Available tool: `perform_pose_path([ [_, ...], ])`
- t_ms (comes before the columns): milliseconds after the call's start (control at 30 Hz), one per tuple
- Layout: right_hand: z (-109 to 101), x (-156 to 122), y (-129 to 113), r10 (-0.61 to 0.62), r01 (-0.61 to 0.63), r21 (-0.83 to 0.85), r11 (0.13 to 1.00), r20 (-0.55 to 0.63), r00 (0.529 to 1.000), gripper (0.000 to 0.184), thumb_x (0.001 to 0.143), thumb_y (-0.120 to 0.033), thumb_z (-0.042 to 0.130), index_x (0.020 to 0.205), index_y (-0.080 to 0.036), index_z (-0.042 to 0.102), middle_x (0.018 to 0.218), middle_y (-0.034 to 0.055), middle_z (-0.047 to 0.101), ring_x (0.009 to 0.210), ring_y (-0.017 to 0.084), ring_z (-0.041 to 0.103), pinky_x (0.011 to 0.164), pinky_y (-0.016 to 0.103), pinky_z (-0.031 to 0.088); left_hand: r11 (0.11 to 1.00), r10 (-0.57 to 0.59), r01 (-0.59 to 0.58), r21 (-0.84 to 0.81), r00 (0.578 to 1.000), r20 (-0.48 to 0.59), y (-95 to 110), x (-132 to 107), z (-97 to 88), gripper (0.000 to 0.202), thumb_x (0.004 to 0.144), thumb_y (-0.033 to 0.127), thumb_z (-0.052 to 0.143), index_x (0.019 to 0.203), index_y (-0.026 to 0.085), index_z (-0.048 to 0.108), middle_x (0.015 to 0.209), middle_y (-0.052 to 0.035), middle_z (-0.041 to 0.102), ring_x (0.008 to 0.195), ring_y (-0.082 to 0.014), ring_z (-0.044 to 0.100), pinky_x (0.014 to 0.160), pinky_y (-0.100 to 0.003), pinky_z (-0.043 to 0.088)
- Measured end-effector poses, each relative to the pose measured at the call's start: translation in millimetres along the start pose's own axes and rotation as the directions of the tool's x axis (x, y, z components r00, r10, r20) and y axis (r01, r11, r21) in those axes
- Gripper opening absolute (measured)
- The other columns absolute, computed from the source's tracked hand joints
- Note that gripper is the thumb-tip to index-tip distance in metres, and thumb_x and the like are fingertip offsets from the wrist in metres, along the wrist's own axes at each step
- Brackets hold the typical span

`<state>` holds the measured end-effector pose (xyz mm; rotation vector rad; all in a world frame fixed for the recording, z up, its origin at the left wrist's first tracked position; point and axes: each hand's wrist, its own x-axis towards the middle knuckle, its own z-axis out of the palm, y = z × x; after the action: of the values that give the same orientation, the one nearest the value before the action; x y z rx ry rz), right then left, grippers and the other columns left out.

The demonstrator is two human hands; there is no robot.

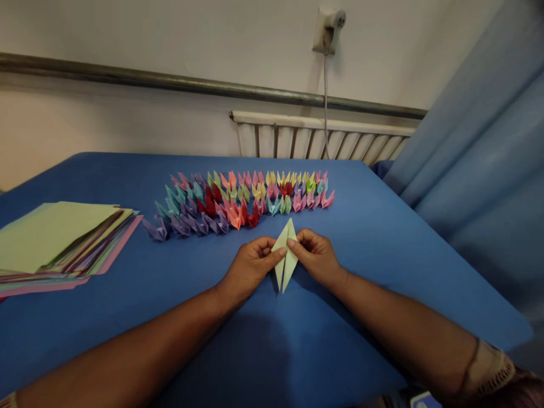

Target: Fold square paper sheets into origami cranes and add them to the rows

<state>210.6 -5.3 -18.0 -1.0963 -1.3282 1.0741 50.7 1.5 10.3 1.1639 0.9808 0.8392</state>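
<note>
Inwardly angled, left hand (251,265) and right hand (319,258) pinch folded paper (289,267)

The picture is rather dim, and the light is soft; from which lamp or window it comes, I cannot tell. The plain cream wall (140,34) looks greyish above and warmer at the lower left. A wide, faint shadow lies on the near part of the smooth blue table (408,255), and a darker one lies under the right forearm (395,314). The round grey metal rail (170,80) has a weak shine. The small multicoloured paper cranes (242,198) look slightly soft, and the wide lens stretches both sides.
</note>
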Motion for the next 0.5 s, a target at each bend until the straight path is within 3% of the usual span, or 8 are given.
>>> perform_pose_path([
  [167, -1, 0, -2, 0.005, -0.004, -0.017, 1.000, 0.038, 0.999, 0.030, 0.080, -0.041, 0.064, 0.064, -0.020, 0.048, 0.057, -0.0057, 0.044, 0.053, 0.009, 0.039, 0.052, 0.024, 0.033, 1.000, -0.013, 0.013, -0.001, 1.000, 0.018, -2, 0, 0.3, 0.032, 0.068, 0.038, 0.076, 0.084, 0.015, 0.061, 0.072, 0.0010, 0.064, 0.063, -0.0111, 0.056, 0.060, -0.022, 0.045],
  [300, -2, -1, -8, 0.012, -0.016, 0.035, 0.999, 0.110, 0.994, 0.027, 0.077, -0.044, 0.067, 0.078, -0.020, 0.055, 0.067, -0.0040, 0.054, 0.059, 0.011, 0.048, 0.056, 0.024, 0.039, 0.991, -0.007, 0.002, 0.132, 0.999, 0.039, -4, 3, -2.7, 0.028, 0.070, 0.037, 0.072, 0.079, 0.015, 0.059, 0.067, 0.0029, 0.059, 0.058, -0.0096, 0.052, 0.054, -0.020, 0.040],
  [367, -2, 0, -11, 0.028, -0.033, 0.066, 0.997, 0.080, 0.996, 0.030, 0.074, -0.046, 0.070, 0.081, -0.020, 0.056, 0.066, -0.0045, 0.055, 0.058, 0.010, 0.048, 0.055, 0.023, 0.039, 0.977, -0.019, -0.001, 0.214, 0.996, 0.091, -5, 3, -3.9, 0.024, 0.071, 0.035, 0.070, 0.078, 0.015, 0.059, 0.066, 0.0033, 0.057, 0.057, -0.0096, 0.051, 0.053, -0.021, 0.038],
  [500, -4, 6, -12, 0.097, -0.096, 0.083, 0.992, -0.006, 0.995, 0.034, 0.072, -0.050, 0.069, 0.070, -0.019, 0.056, 0.052, -0.0066, 0.049, 0.046, 0.008, 0.041, 0.046, 0.022, 0.033, 0.956, -0.069, 0.017, 0.292, 0.983, 0.169, -3, 2, -4.9, 0.026, 0.071, 0.033, 0.067, 0.089, 0.015, 0.060, 0.072, 0.0013, 0.061, 0.058, -0.0112, 0.053, 0.053, -0.022, 0.039],
])
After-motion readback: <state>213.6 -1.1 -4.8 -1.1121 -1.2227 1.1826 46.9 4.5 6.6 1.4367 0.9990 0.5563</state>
